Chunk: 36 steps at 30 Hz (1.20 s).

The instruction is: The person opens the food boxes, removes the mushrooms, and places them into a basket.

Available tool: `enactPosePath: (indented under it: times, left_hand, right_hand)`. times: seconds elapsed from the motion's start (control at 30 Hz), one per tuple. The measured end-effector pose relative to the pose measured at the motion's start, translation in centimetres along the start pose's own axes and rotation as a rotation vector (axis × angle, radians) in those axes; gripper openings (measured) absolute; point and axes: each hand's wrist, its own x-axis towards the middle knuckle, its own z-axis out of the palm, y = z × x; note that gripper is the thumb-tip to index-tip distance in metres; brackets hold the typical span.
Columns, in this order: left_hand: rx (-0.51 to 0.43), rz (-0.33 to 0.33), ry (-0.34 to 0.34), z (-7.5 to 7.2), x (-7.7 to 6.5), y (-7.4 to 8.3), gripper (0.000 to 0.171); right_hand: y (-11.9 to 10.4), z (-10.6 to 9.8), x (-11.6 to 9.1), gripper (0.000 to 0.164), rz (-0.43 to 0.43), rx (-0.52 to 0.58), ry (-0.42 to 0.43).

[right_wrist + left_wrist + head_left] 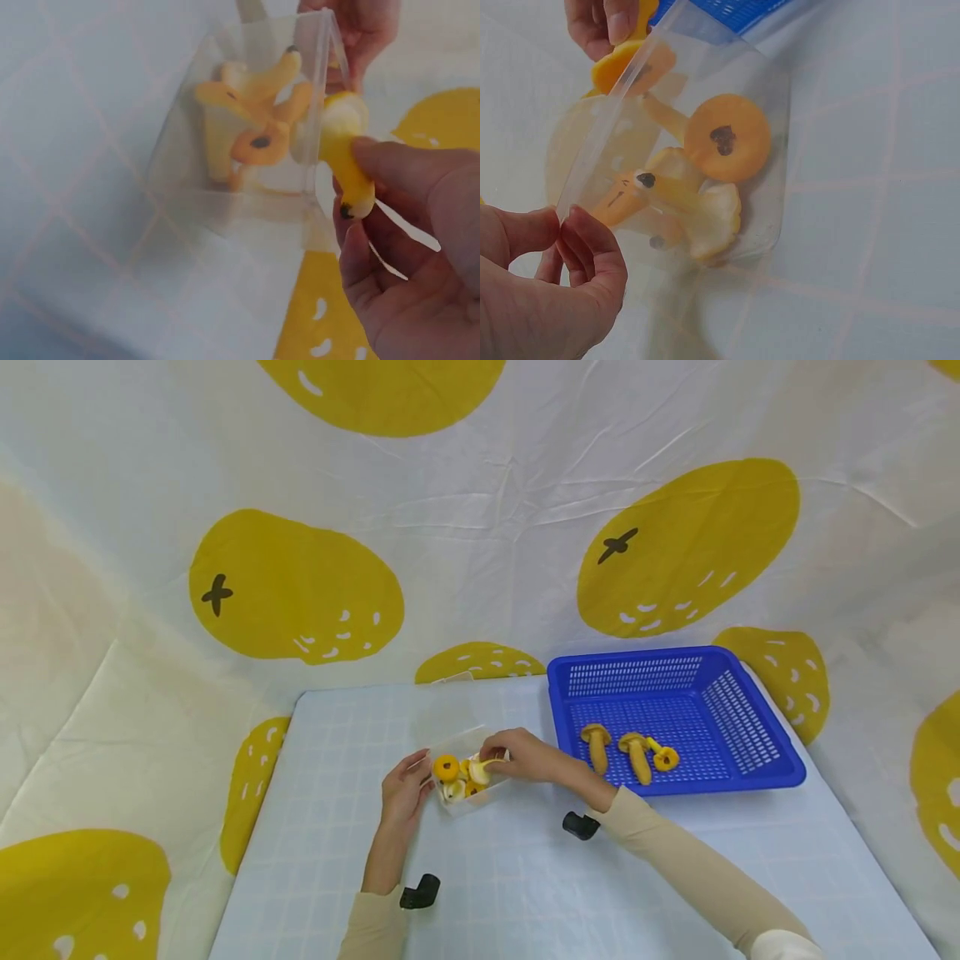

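Note:
A clear plastic box point(470, 806) stands on the table, holding several yellow-orange toy mushrooms point(727, 139). My left hand point(403, 792) pinches the box's left rim between thumb and fingers, as the left wrist view point(555, 277) also shows. Over the opposite side of the box, my right hand point(525, 755) pinches a yellow toy mushroom point(346, 154) by its stem, thumb on top. That mushroom's pale cap is right at the box's rim, and its dark-tipped stem end points away from the box.
To the right stands a blue plastic basket point(750, 787) with two brown toy mushrooms point(597, 748) and a small yellow one point(664, 758) inside. A clear lid-like piece point(455, 677) lies at the table's back edge. A cloth printed with yellow fruit hangs behind.

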Motion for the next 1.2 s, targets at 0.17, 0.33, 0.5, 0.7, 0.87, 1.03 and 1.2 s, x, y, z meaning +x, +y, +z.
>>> enactPosePath:
  times: [0.17,0.33,0.5,0.7,0.87,1.03,1.2]
  left_hand:
    - [0.002,-0.013,0.011,0.0,0.0,0.1,0.035]
    - [0.002,-0.013,0.006,0.2,-0.1,0.1,0.036]
    - [0.01,-0.011,0.007,0.2,-0.3,0.1,0.038]
    - [0.004,-0.005,-0.007,0.0,-0.4,0.2,0.041]
    - [0.019,-0.005,0.007,0.1,-0.2,0.0,0.036]
    - [0.019,0.003,0.004,0.0,0.0,-0.2,0.035]
    - [0.017,-0.003,0.01,0.1,0.0,0.0,0.035]
  right_hand:
    - [0.8,-0.3,-0.9,0.017,0.014,0.123,0.035]
    - [1.6,-0.8,-1.8,0.019,0.073,0.185,0.065]
    - [2.4,-1.5,-2.8,0.021,0.107,0.208,0.109]
    - [2.5,-2.9,-4.3,0.026,0.191,0.363,0.157]
    - [2.8,-3.9,-5.4,0.03,0.252,0.473,0.185]
    - [3.1,-4.9,-6.5,0.035,0.298,0.484,0.243]
    - [3.9,-5.7,-7.9,0.037,0.335,0.428,0.31]
